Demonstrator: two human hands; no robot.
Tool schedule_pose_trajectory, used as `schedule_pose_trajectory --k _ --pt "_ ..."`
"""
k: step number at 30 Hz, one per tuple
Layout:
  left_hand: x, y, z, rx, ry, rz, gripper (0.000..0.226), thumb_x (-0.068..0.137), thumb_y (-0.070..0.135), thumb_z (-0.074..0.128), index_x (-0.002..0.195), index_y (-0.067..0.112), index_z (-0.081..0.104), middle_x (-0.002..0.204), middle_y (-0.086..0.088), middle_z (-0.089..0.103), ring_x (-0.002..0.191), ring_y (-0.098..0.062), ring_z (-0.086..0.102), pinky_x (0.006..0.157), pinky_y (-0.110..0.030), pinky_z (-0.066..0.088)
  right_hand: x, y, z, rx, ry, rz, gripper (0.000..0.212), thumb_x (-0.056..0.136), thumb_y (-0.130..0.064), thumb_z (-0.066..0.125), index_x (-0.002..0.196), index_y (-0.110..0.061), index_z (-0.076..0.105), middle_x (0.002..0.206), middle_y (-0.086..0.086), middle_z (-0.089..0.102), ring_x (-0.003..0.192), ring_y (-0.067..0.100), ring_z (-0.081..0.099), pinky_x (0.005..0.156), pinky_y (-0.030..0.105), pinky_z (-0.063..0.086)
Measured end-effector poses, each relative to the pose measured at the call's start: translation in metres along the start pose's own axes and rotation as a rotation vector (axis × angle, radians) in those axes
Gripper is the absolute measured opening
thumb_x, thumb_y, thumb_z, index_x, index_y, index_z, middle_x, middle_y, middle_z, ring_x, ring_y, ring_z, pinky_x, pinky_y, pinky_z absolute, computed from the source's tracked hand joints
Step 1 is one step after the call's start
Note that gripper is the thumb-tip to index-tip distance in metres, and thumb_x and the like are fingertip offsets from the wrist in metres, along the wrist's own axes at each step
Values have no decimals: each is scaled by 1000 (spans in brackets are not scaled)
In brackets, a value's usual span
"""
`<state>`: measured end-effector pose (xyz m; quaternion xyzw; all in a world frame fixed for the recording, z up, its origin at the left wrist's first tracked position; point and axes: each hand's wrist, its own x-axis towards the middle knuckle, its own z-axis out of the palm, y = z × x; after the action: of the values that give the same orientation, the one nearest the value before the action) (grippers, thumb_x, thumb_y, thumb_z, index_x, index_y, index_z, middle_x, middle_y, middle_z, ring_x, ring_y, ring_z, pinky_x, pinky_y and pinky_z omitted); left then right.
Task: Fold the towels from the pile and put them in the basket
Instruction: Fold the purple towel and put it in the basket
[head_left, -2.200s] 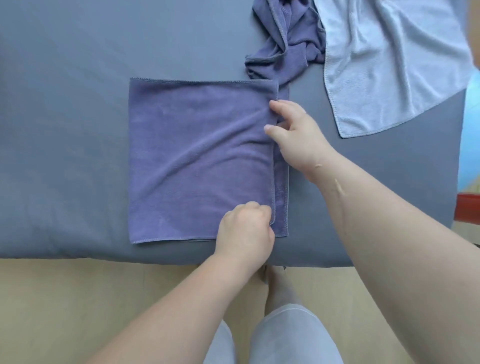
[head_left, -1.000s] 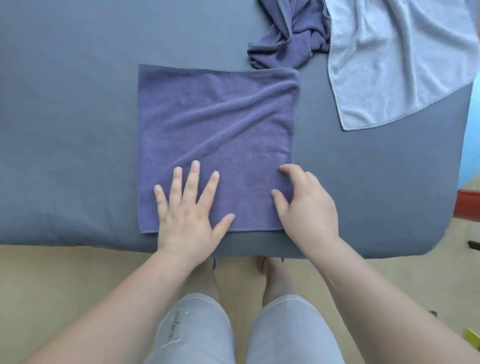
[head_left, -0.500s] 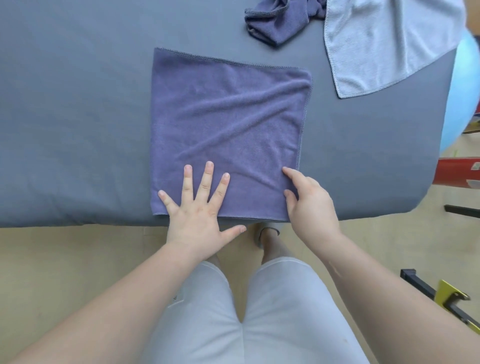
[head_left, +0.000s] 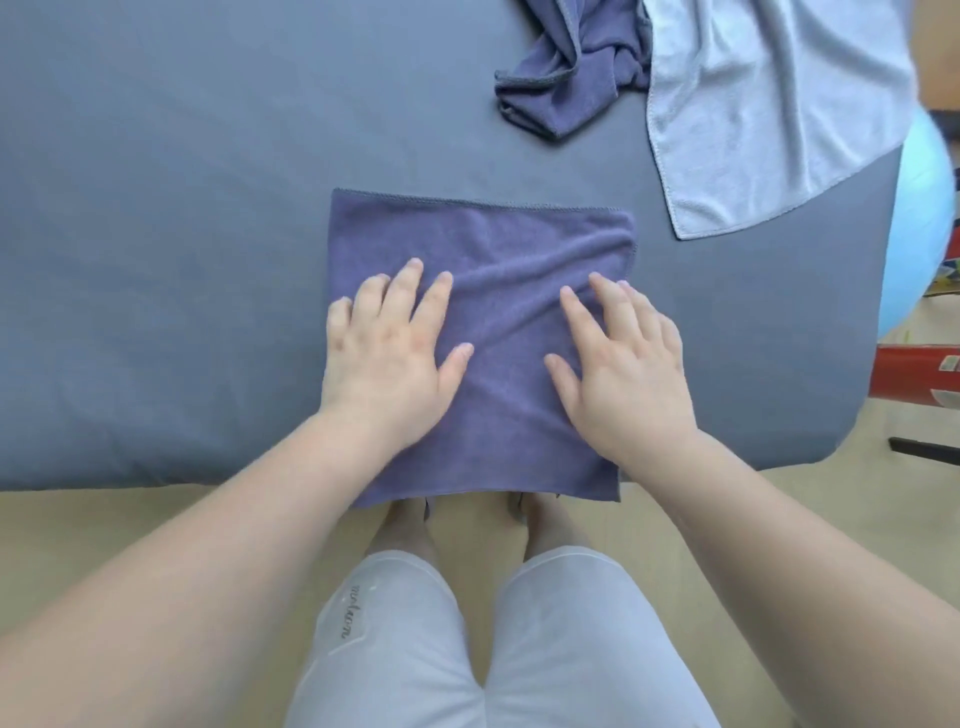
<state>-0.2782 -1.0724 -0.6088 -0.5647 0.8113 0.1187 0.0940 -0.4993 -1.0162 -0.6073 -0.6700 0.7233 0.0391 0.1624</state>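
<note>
A folded purple towel (head_left: 498, 249) lies as a square at the near edge of the grey table (head_left: 156, 260), its front hem hanging slightly over the edge. My left hand (head_left: 387, 358) lies flat on its left half with fingers spread. My right hand (head_left: 621, 364) presses flat on its right half. A few soft creases run across the cloth between the hands. The pile sits at the back right: a crumpled purple towel (head_left: 561, 73) and a pale grey towel (head_left: 769, 104). No basket is in view.
A light blue ball (head_left: 914, 234) and a red object (head_left: 919, 379) stand off the table's right edge. My legs in white shorts and my feet are on the wooden floor below the table's front edge.
Both hands slid forward from the towel's near edge onto its middle, the right one going from gripping the corner to lying flat. The towel now sits closer to the table's edge in view.
</note>
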Motion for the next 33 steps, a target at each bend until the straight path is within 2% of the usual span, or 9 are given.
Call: schedule_pose_trajectory --k 4,7,9,11,14,17,22,29,33 --pt "60 -20 1 94 -33 -2 66 99 47 39 157 19 23 165 -6 18 145 -31 24 116 -54 22 53 -7 0 -34 -178 36 71 100 -58 30 161 -26 12 169 2 0 155 28 -3 123 55 1" --pt "83 -33 1 143 16 22 56 100 40 41 150 18 35 151 -9 38 129 -35 38 103 -52 32 73 -7 4 -74 -192 1 72 99 -65 22 160 -31 4 169 -1 -7 154 30 -11 122 59 -4" --pt "92 -40 -3 144 75 9 41 99 35 44 135 16 49 128 -11 50 113 -36 43 91 -49 34 82 -7 4 -53 -132 -22 67 100 -61 24 159 -33 13 169 2 3 155 32 -3 122 58 -4" --pt "100 -46 -8 131 111 -1 27 99 33 46 118 16 57 114 -11 53 105 -35 44 87 -48 33 92 -6 2 10 -1 -40 56 103 -50 34 154 -28 35 162 7 30 151 33 18 123 56 3" --pt "112 -54 -15 103 118 4 22 98 34 51 102 15 61 108 -10 54 104 -35 44 86 -46 31 114 0 -6 18 164 -50 37 97 -35 50 128 -19 62 122 8 59 123 37 48 111 53 31" --pt "123 -58 -23 71 72 31 19 97 34 53 94 17 61 102 -8 58 102 -34 47 86 -45 33 138 5 -19 -43 63 -61 22 91 -32 63 108 -18 67 109 8 59 109 37 50 93 47 38" --pt "131 -65 -32 -30 56 36 12 94 30 54 88 19 55 95 -5 58 97 -32 48 85 -43 33 157 10 -29 -24 83 -195 10 92 -28 62 95 -20 62 102 6 60 101 35 52 84 47 40" --pt "138 -69 -35 57 -16 19 17 88 30 56 101 19 58 95 -5 63 98 -32 50 87 -44 36 170 8 -30 -61 62 -212 15 94 -30 60 101 -17 61 105 10 60 104 37 52 84 47 40" --pt "140 -65 -39 61 -74 31 6 83 29 59 84 23 59 91 -3 53 96 -31 46 88 -43 36 173 11 -38 -44 -64 -233 34 85 -47 70 106 -21 63 109 8 58 111 35 50 92 46 41"
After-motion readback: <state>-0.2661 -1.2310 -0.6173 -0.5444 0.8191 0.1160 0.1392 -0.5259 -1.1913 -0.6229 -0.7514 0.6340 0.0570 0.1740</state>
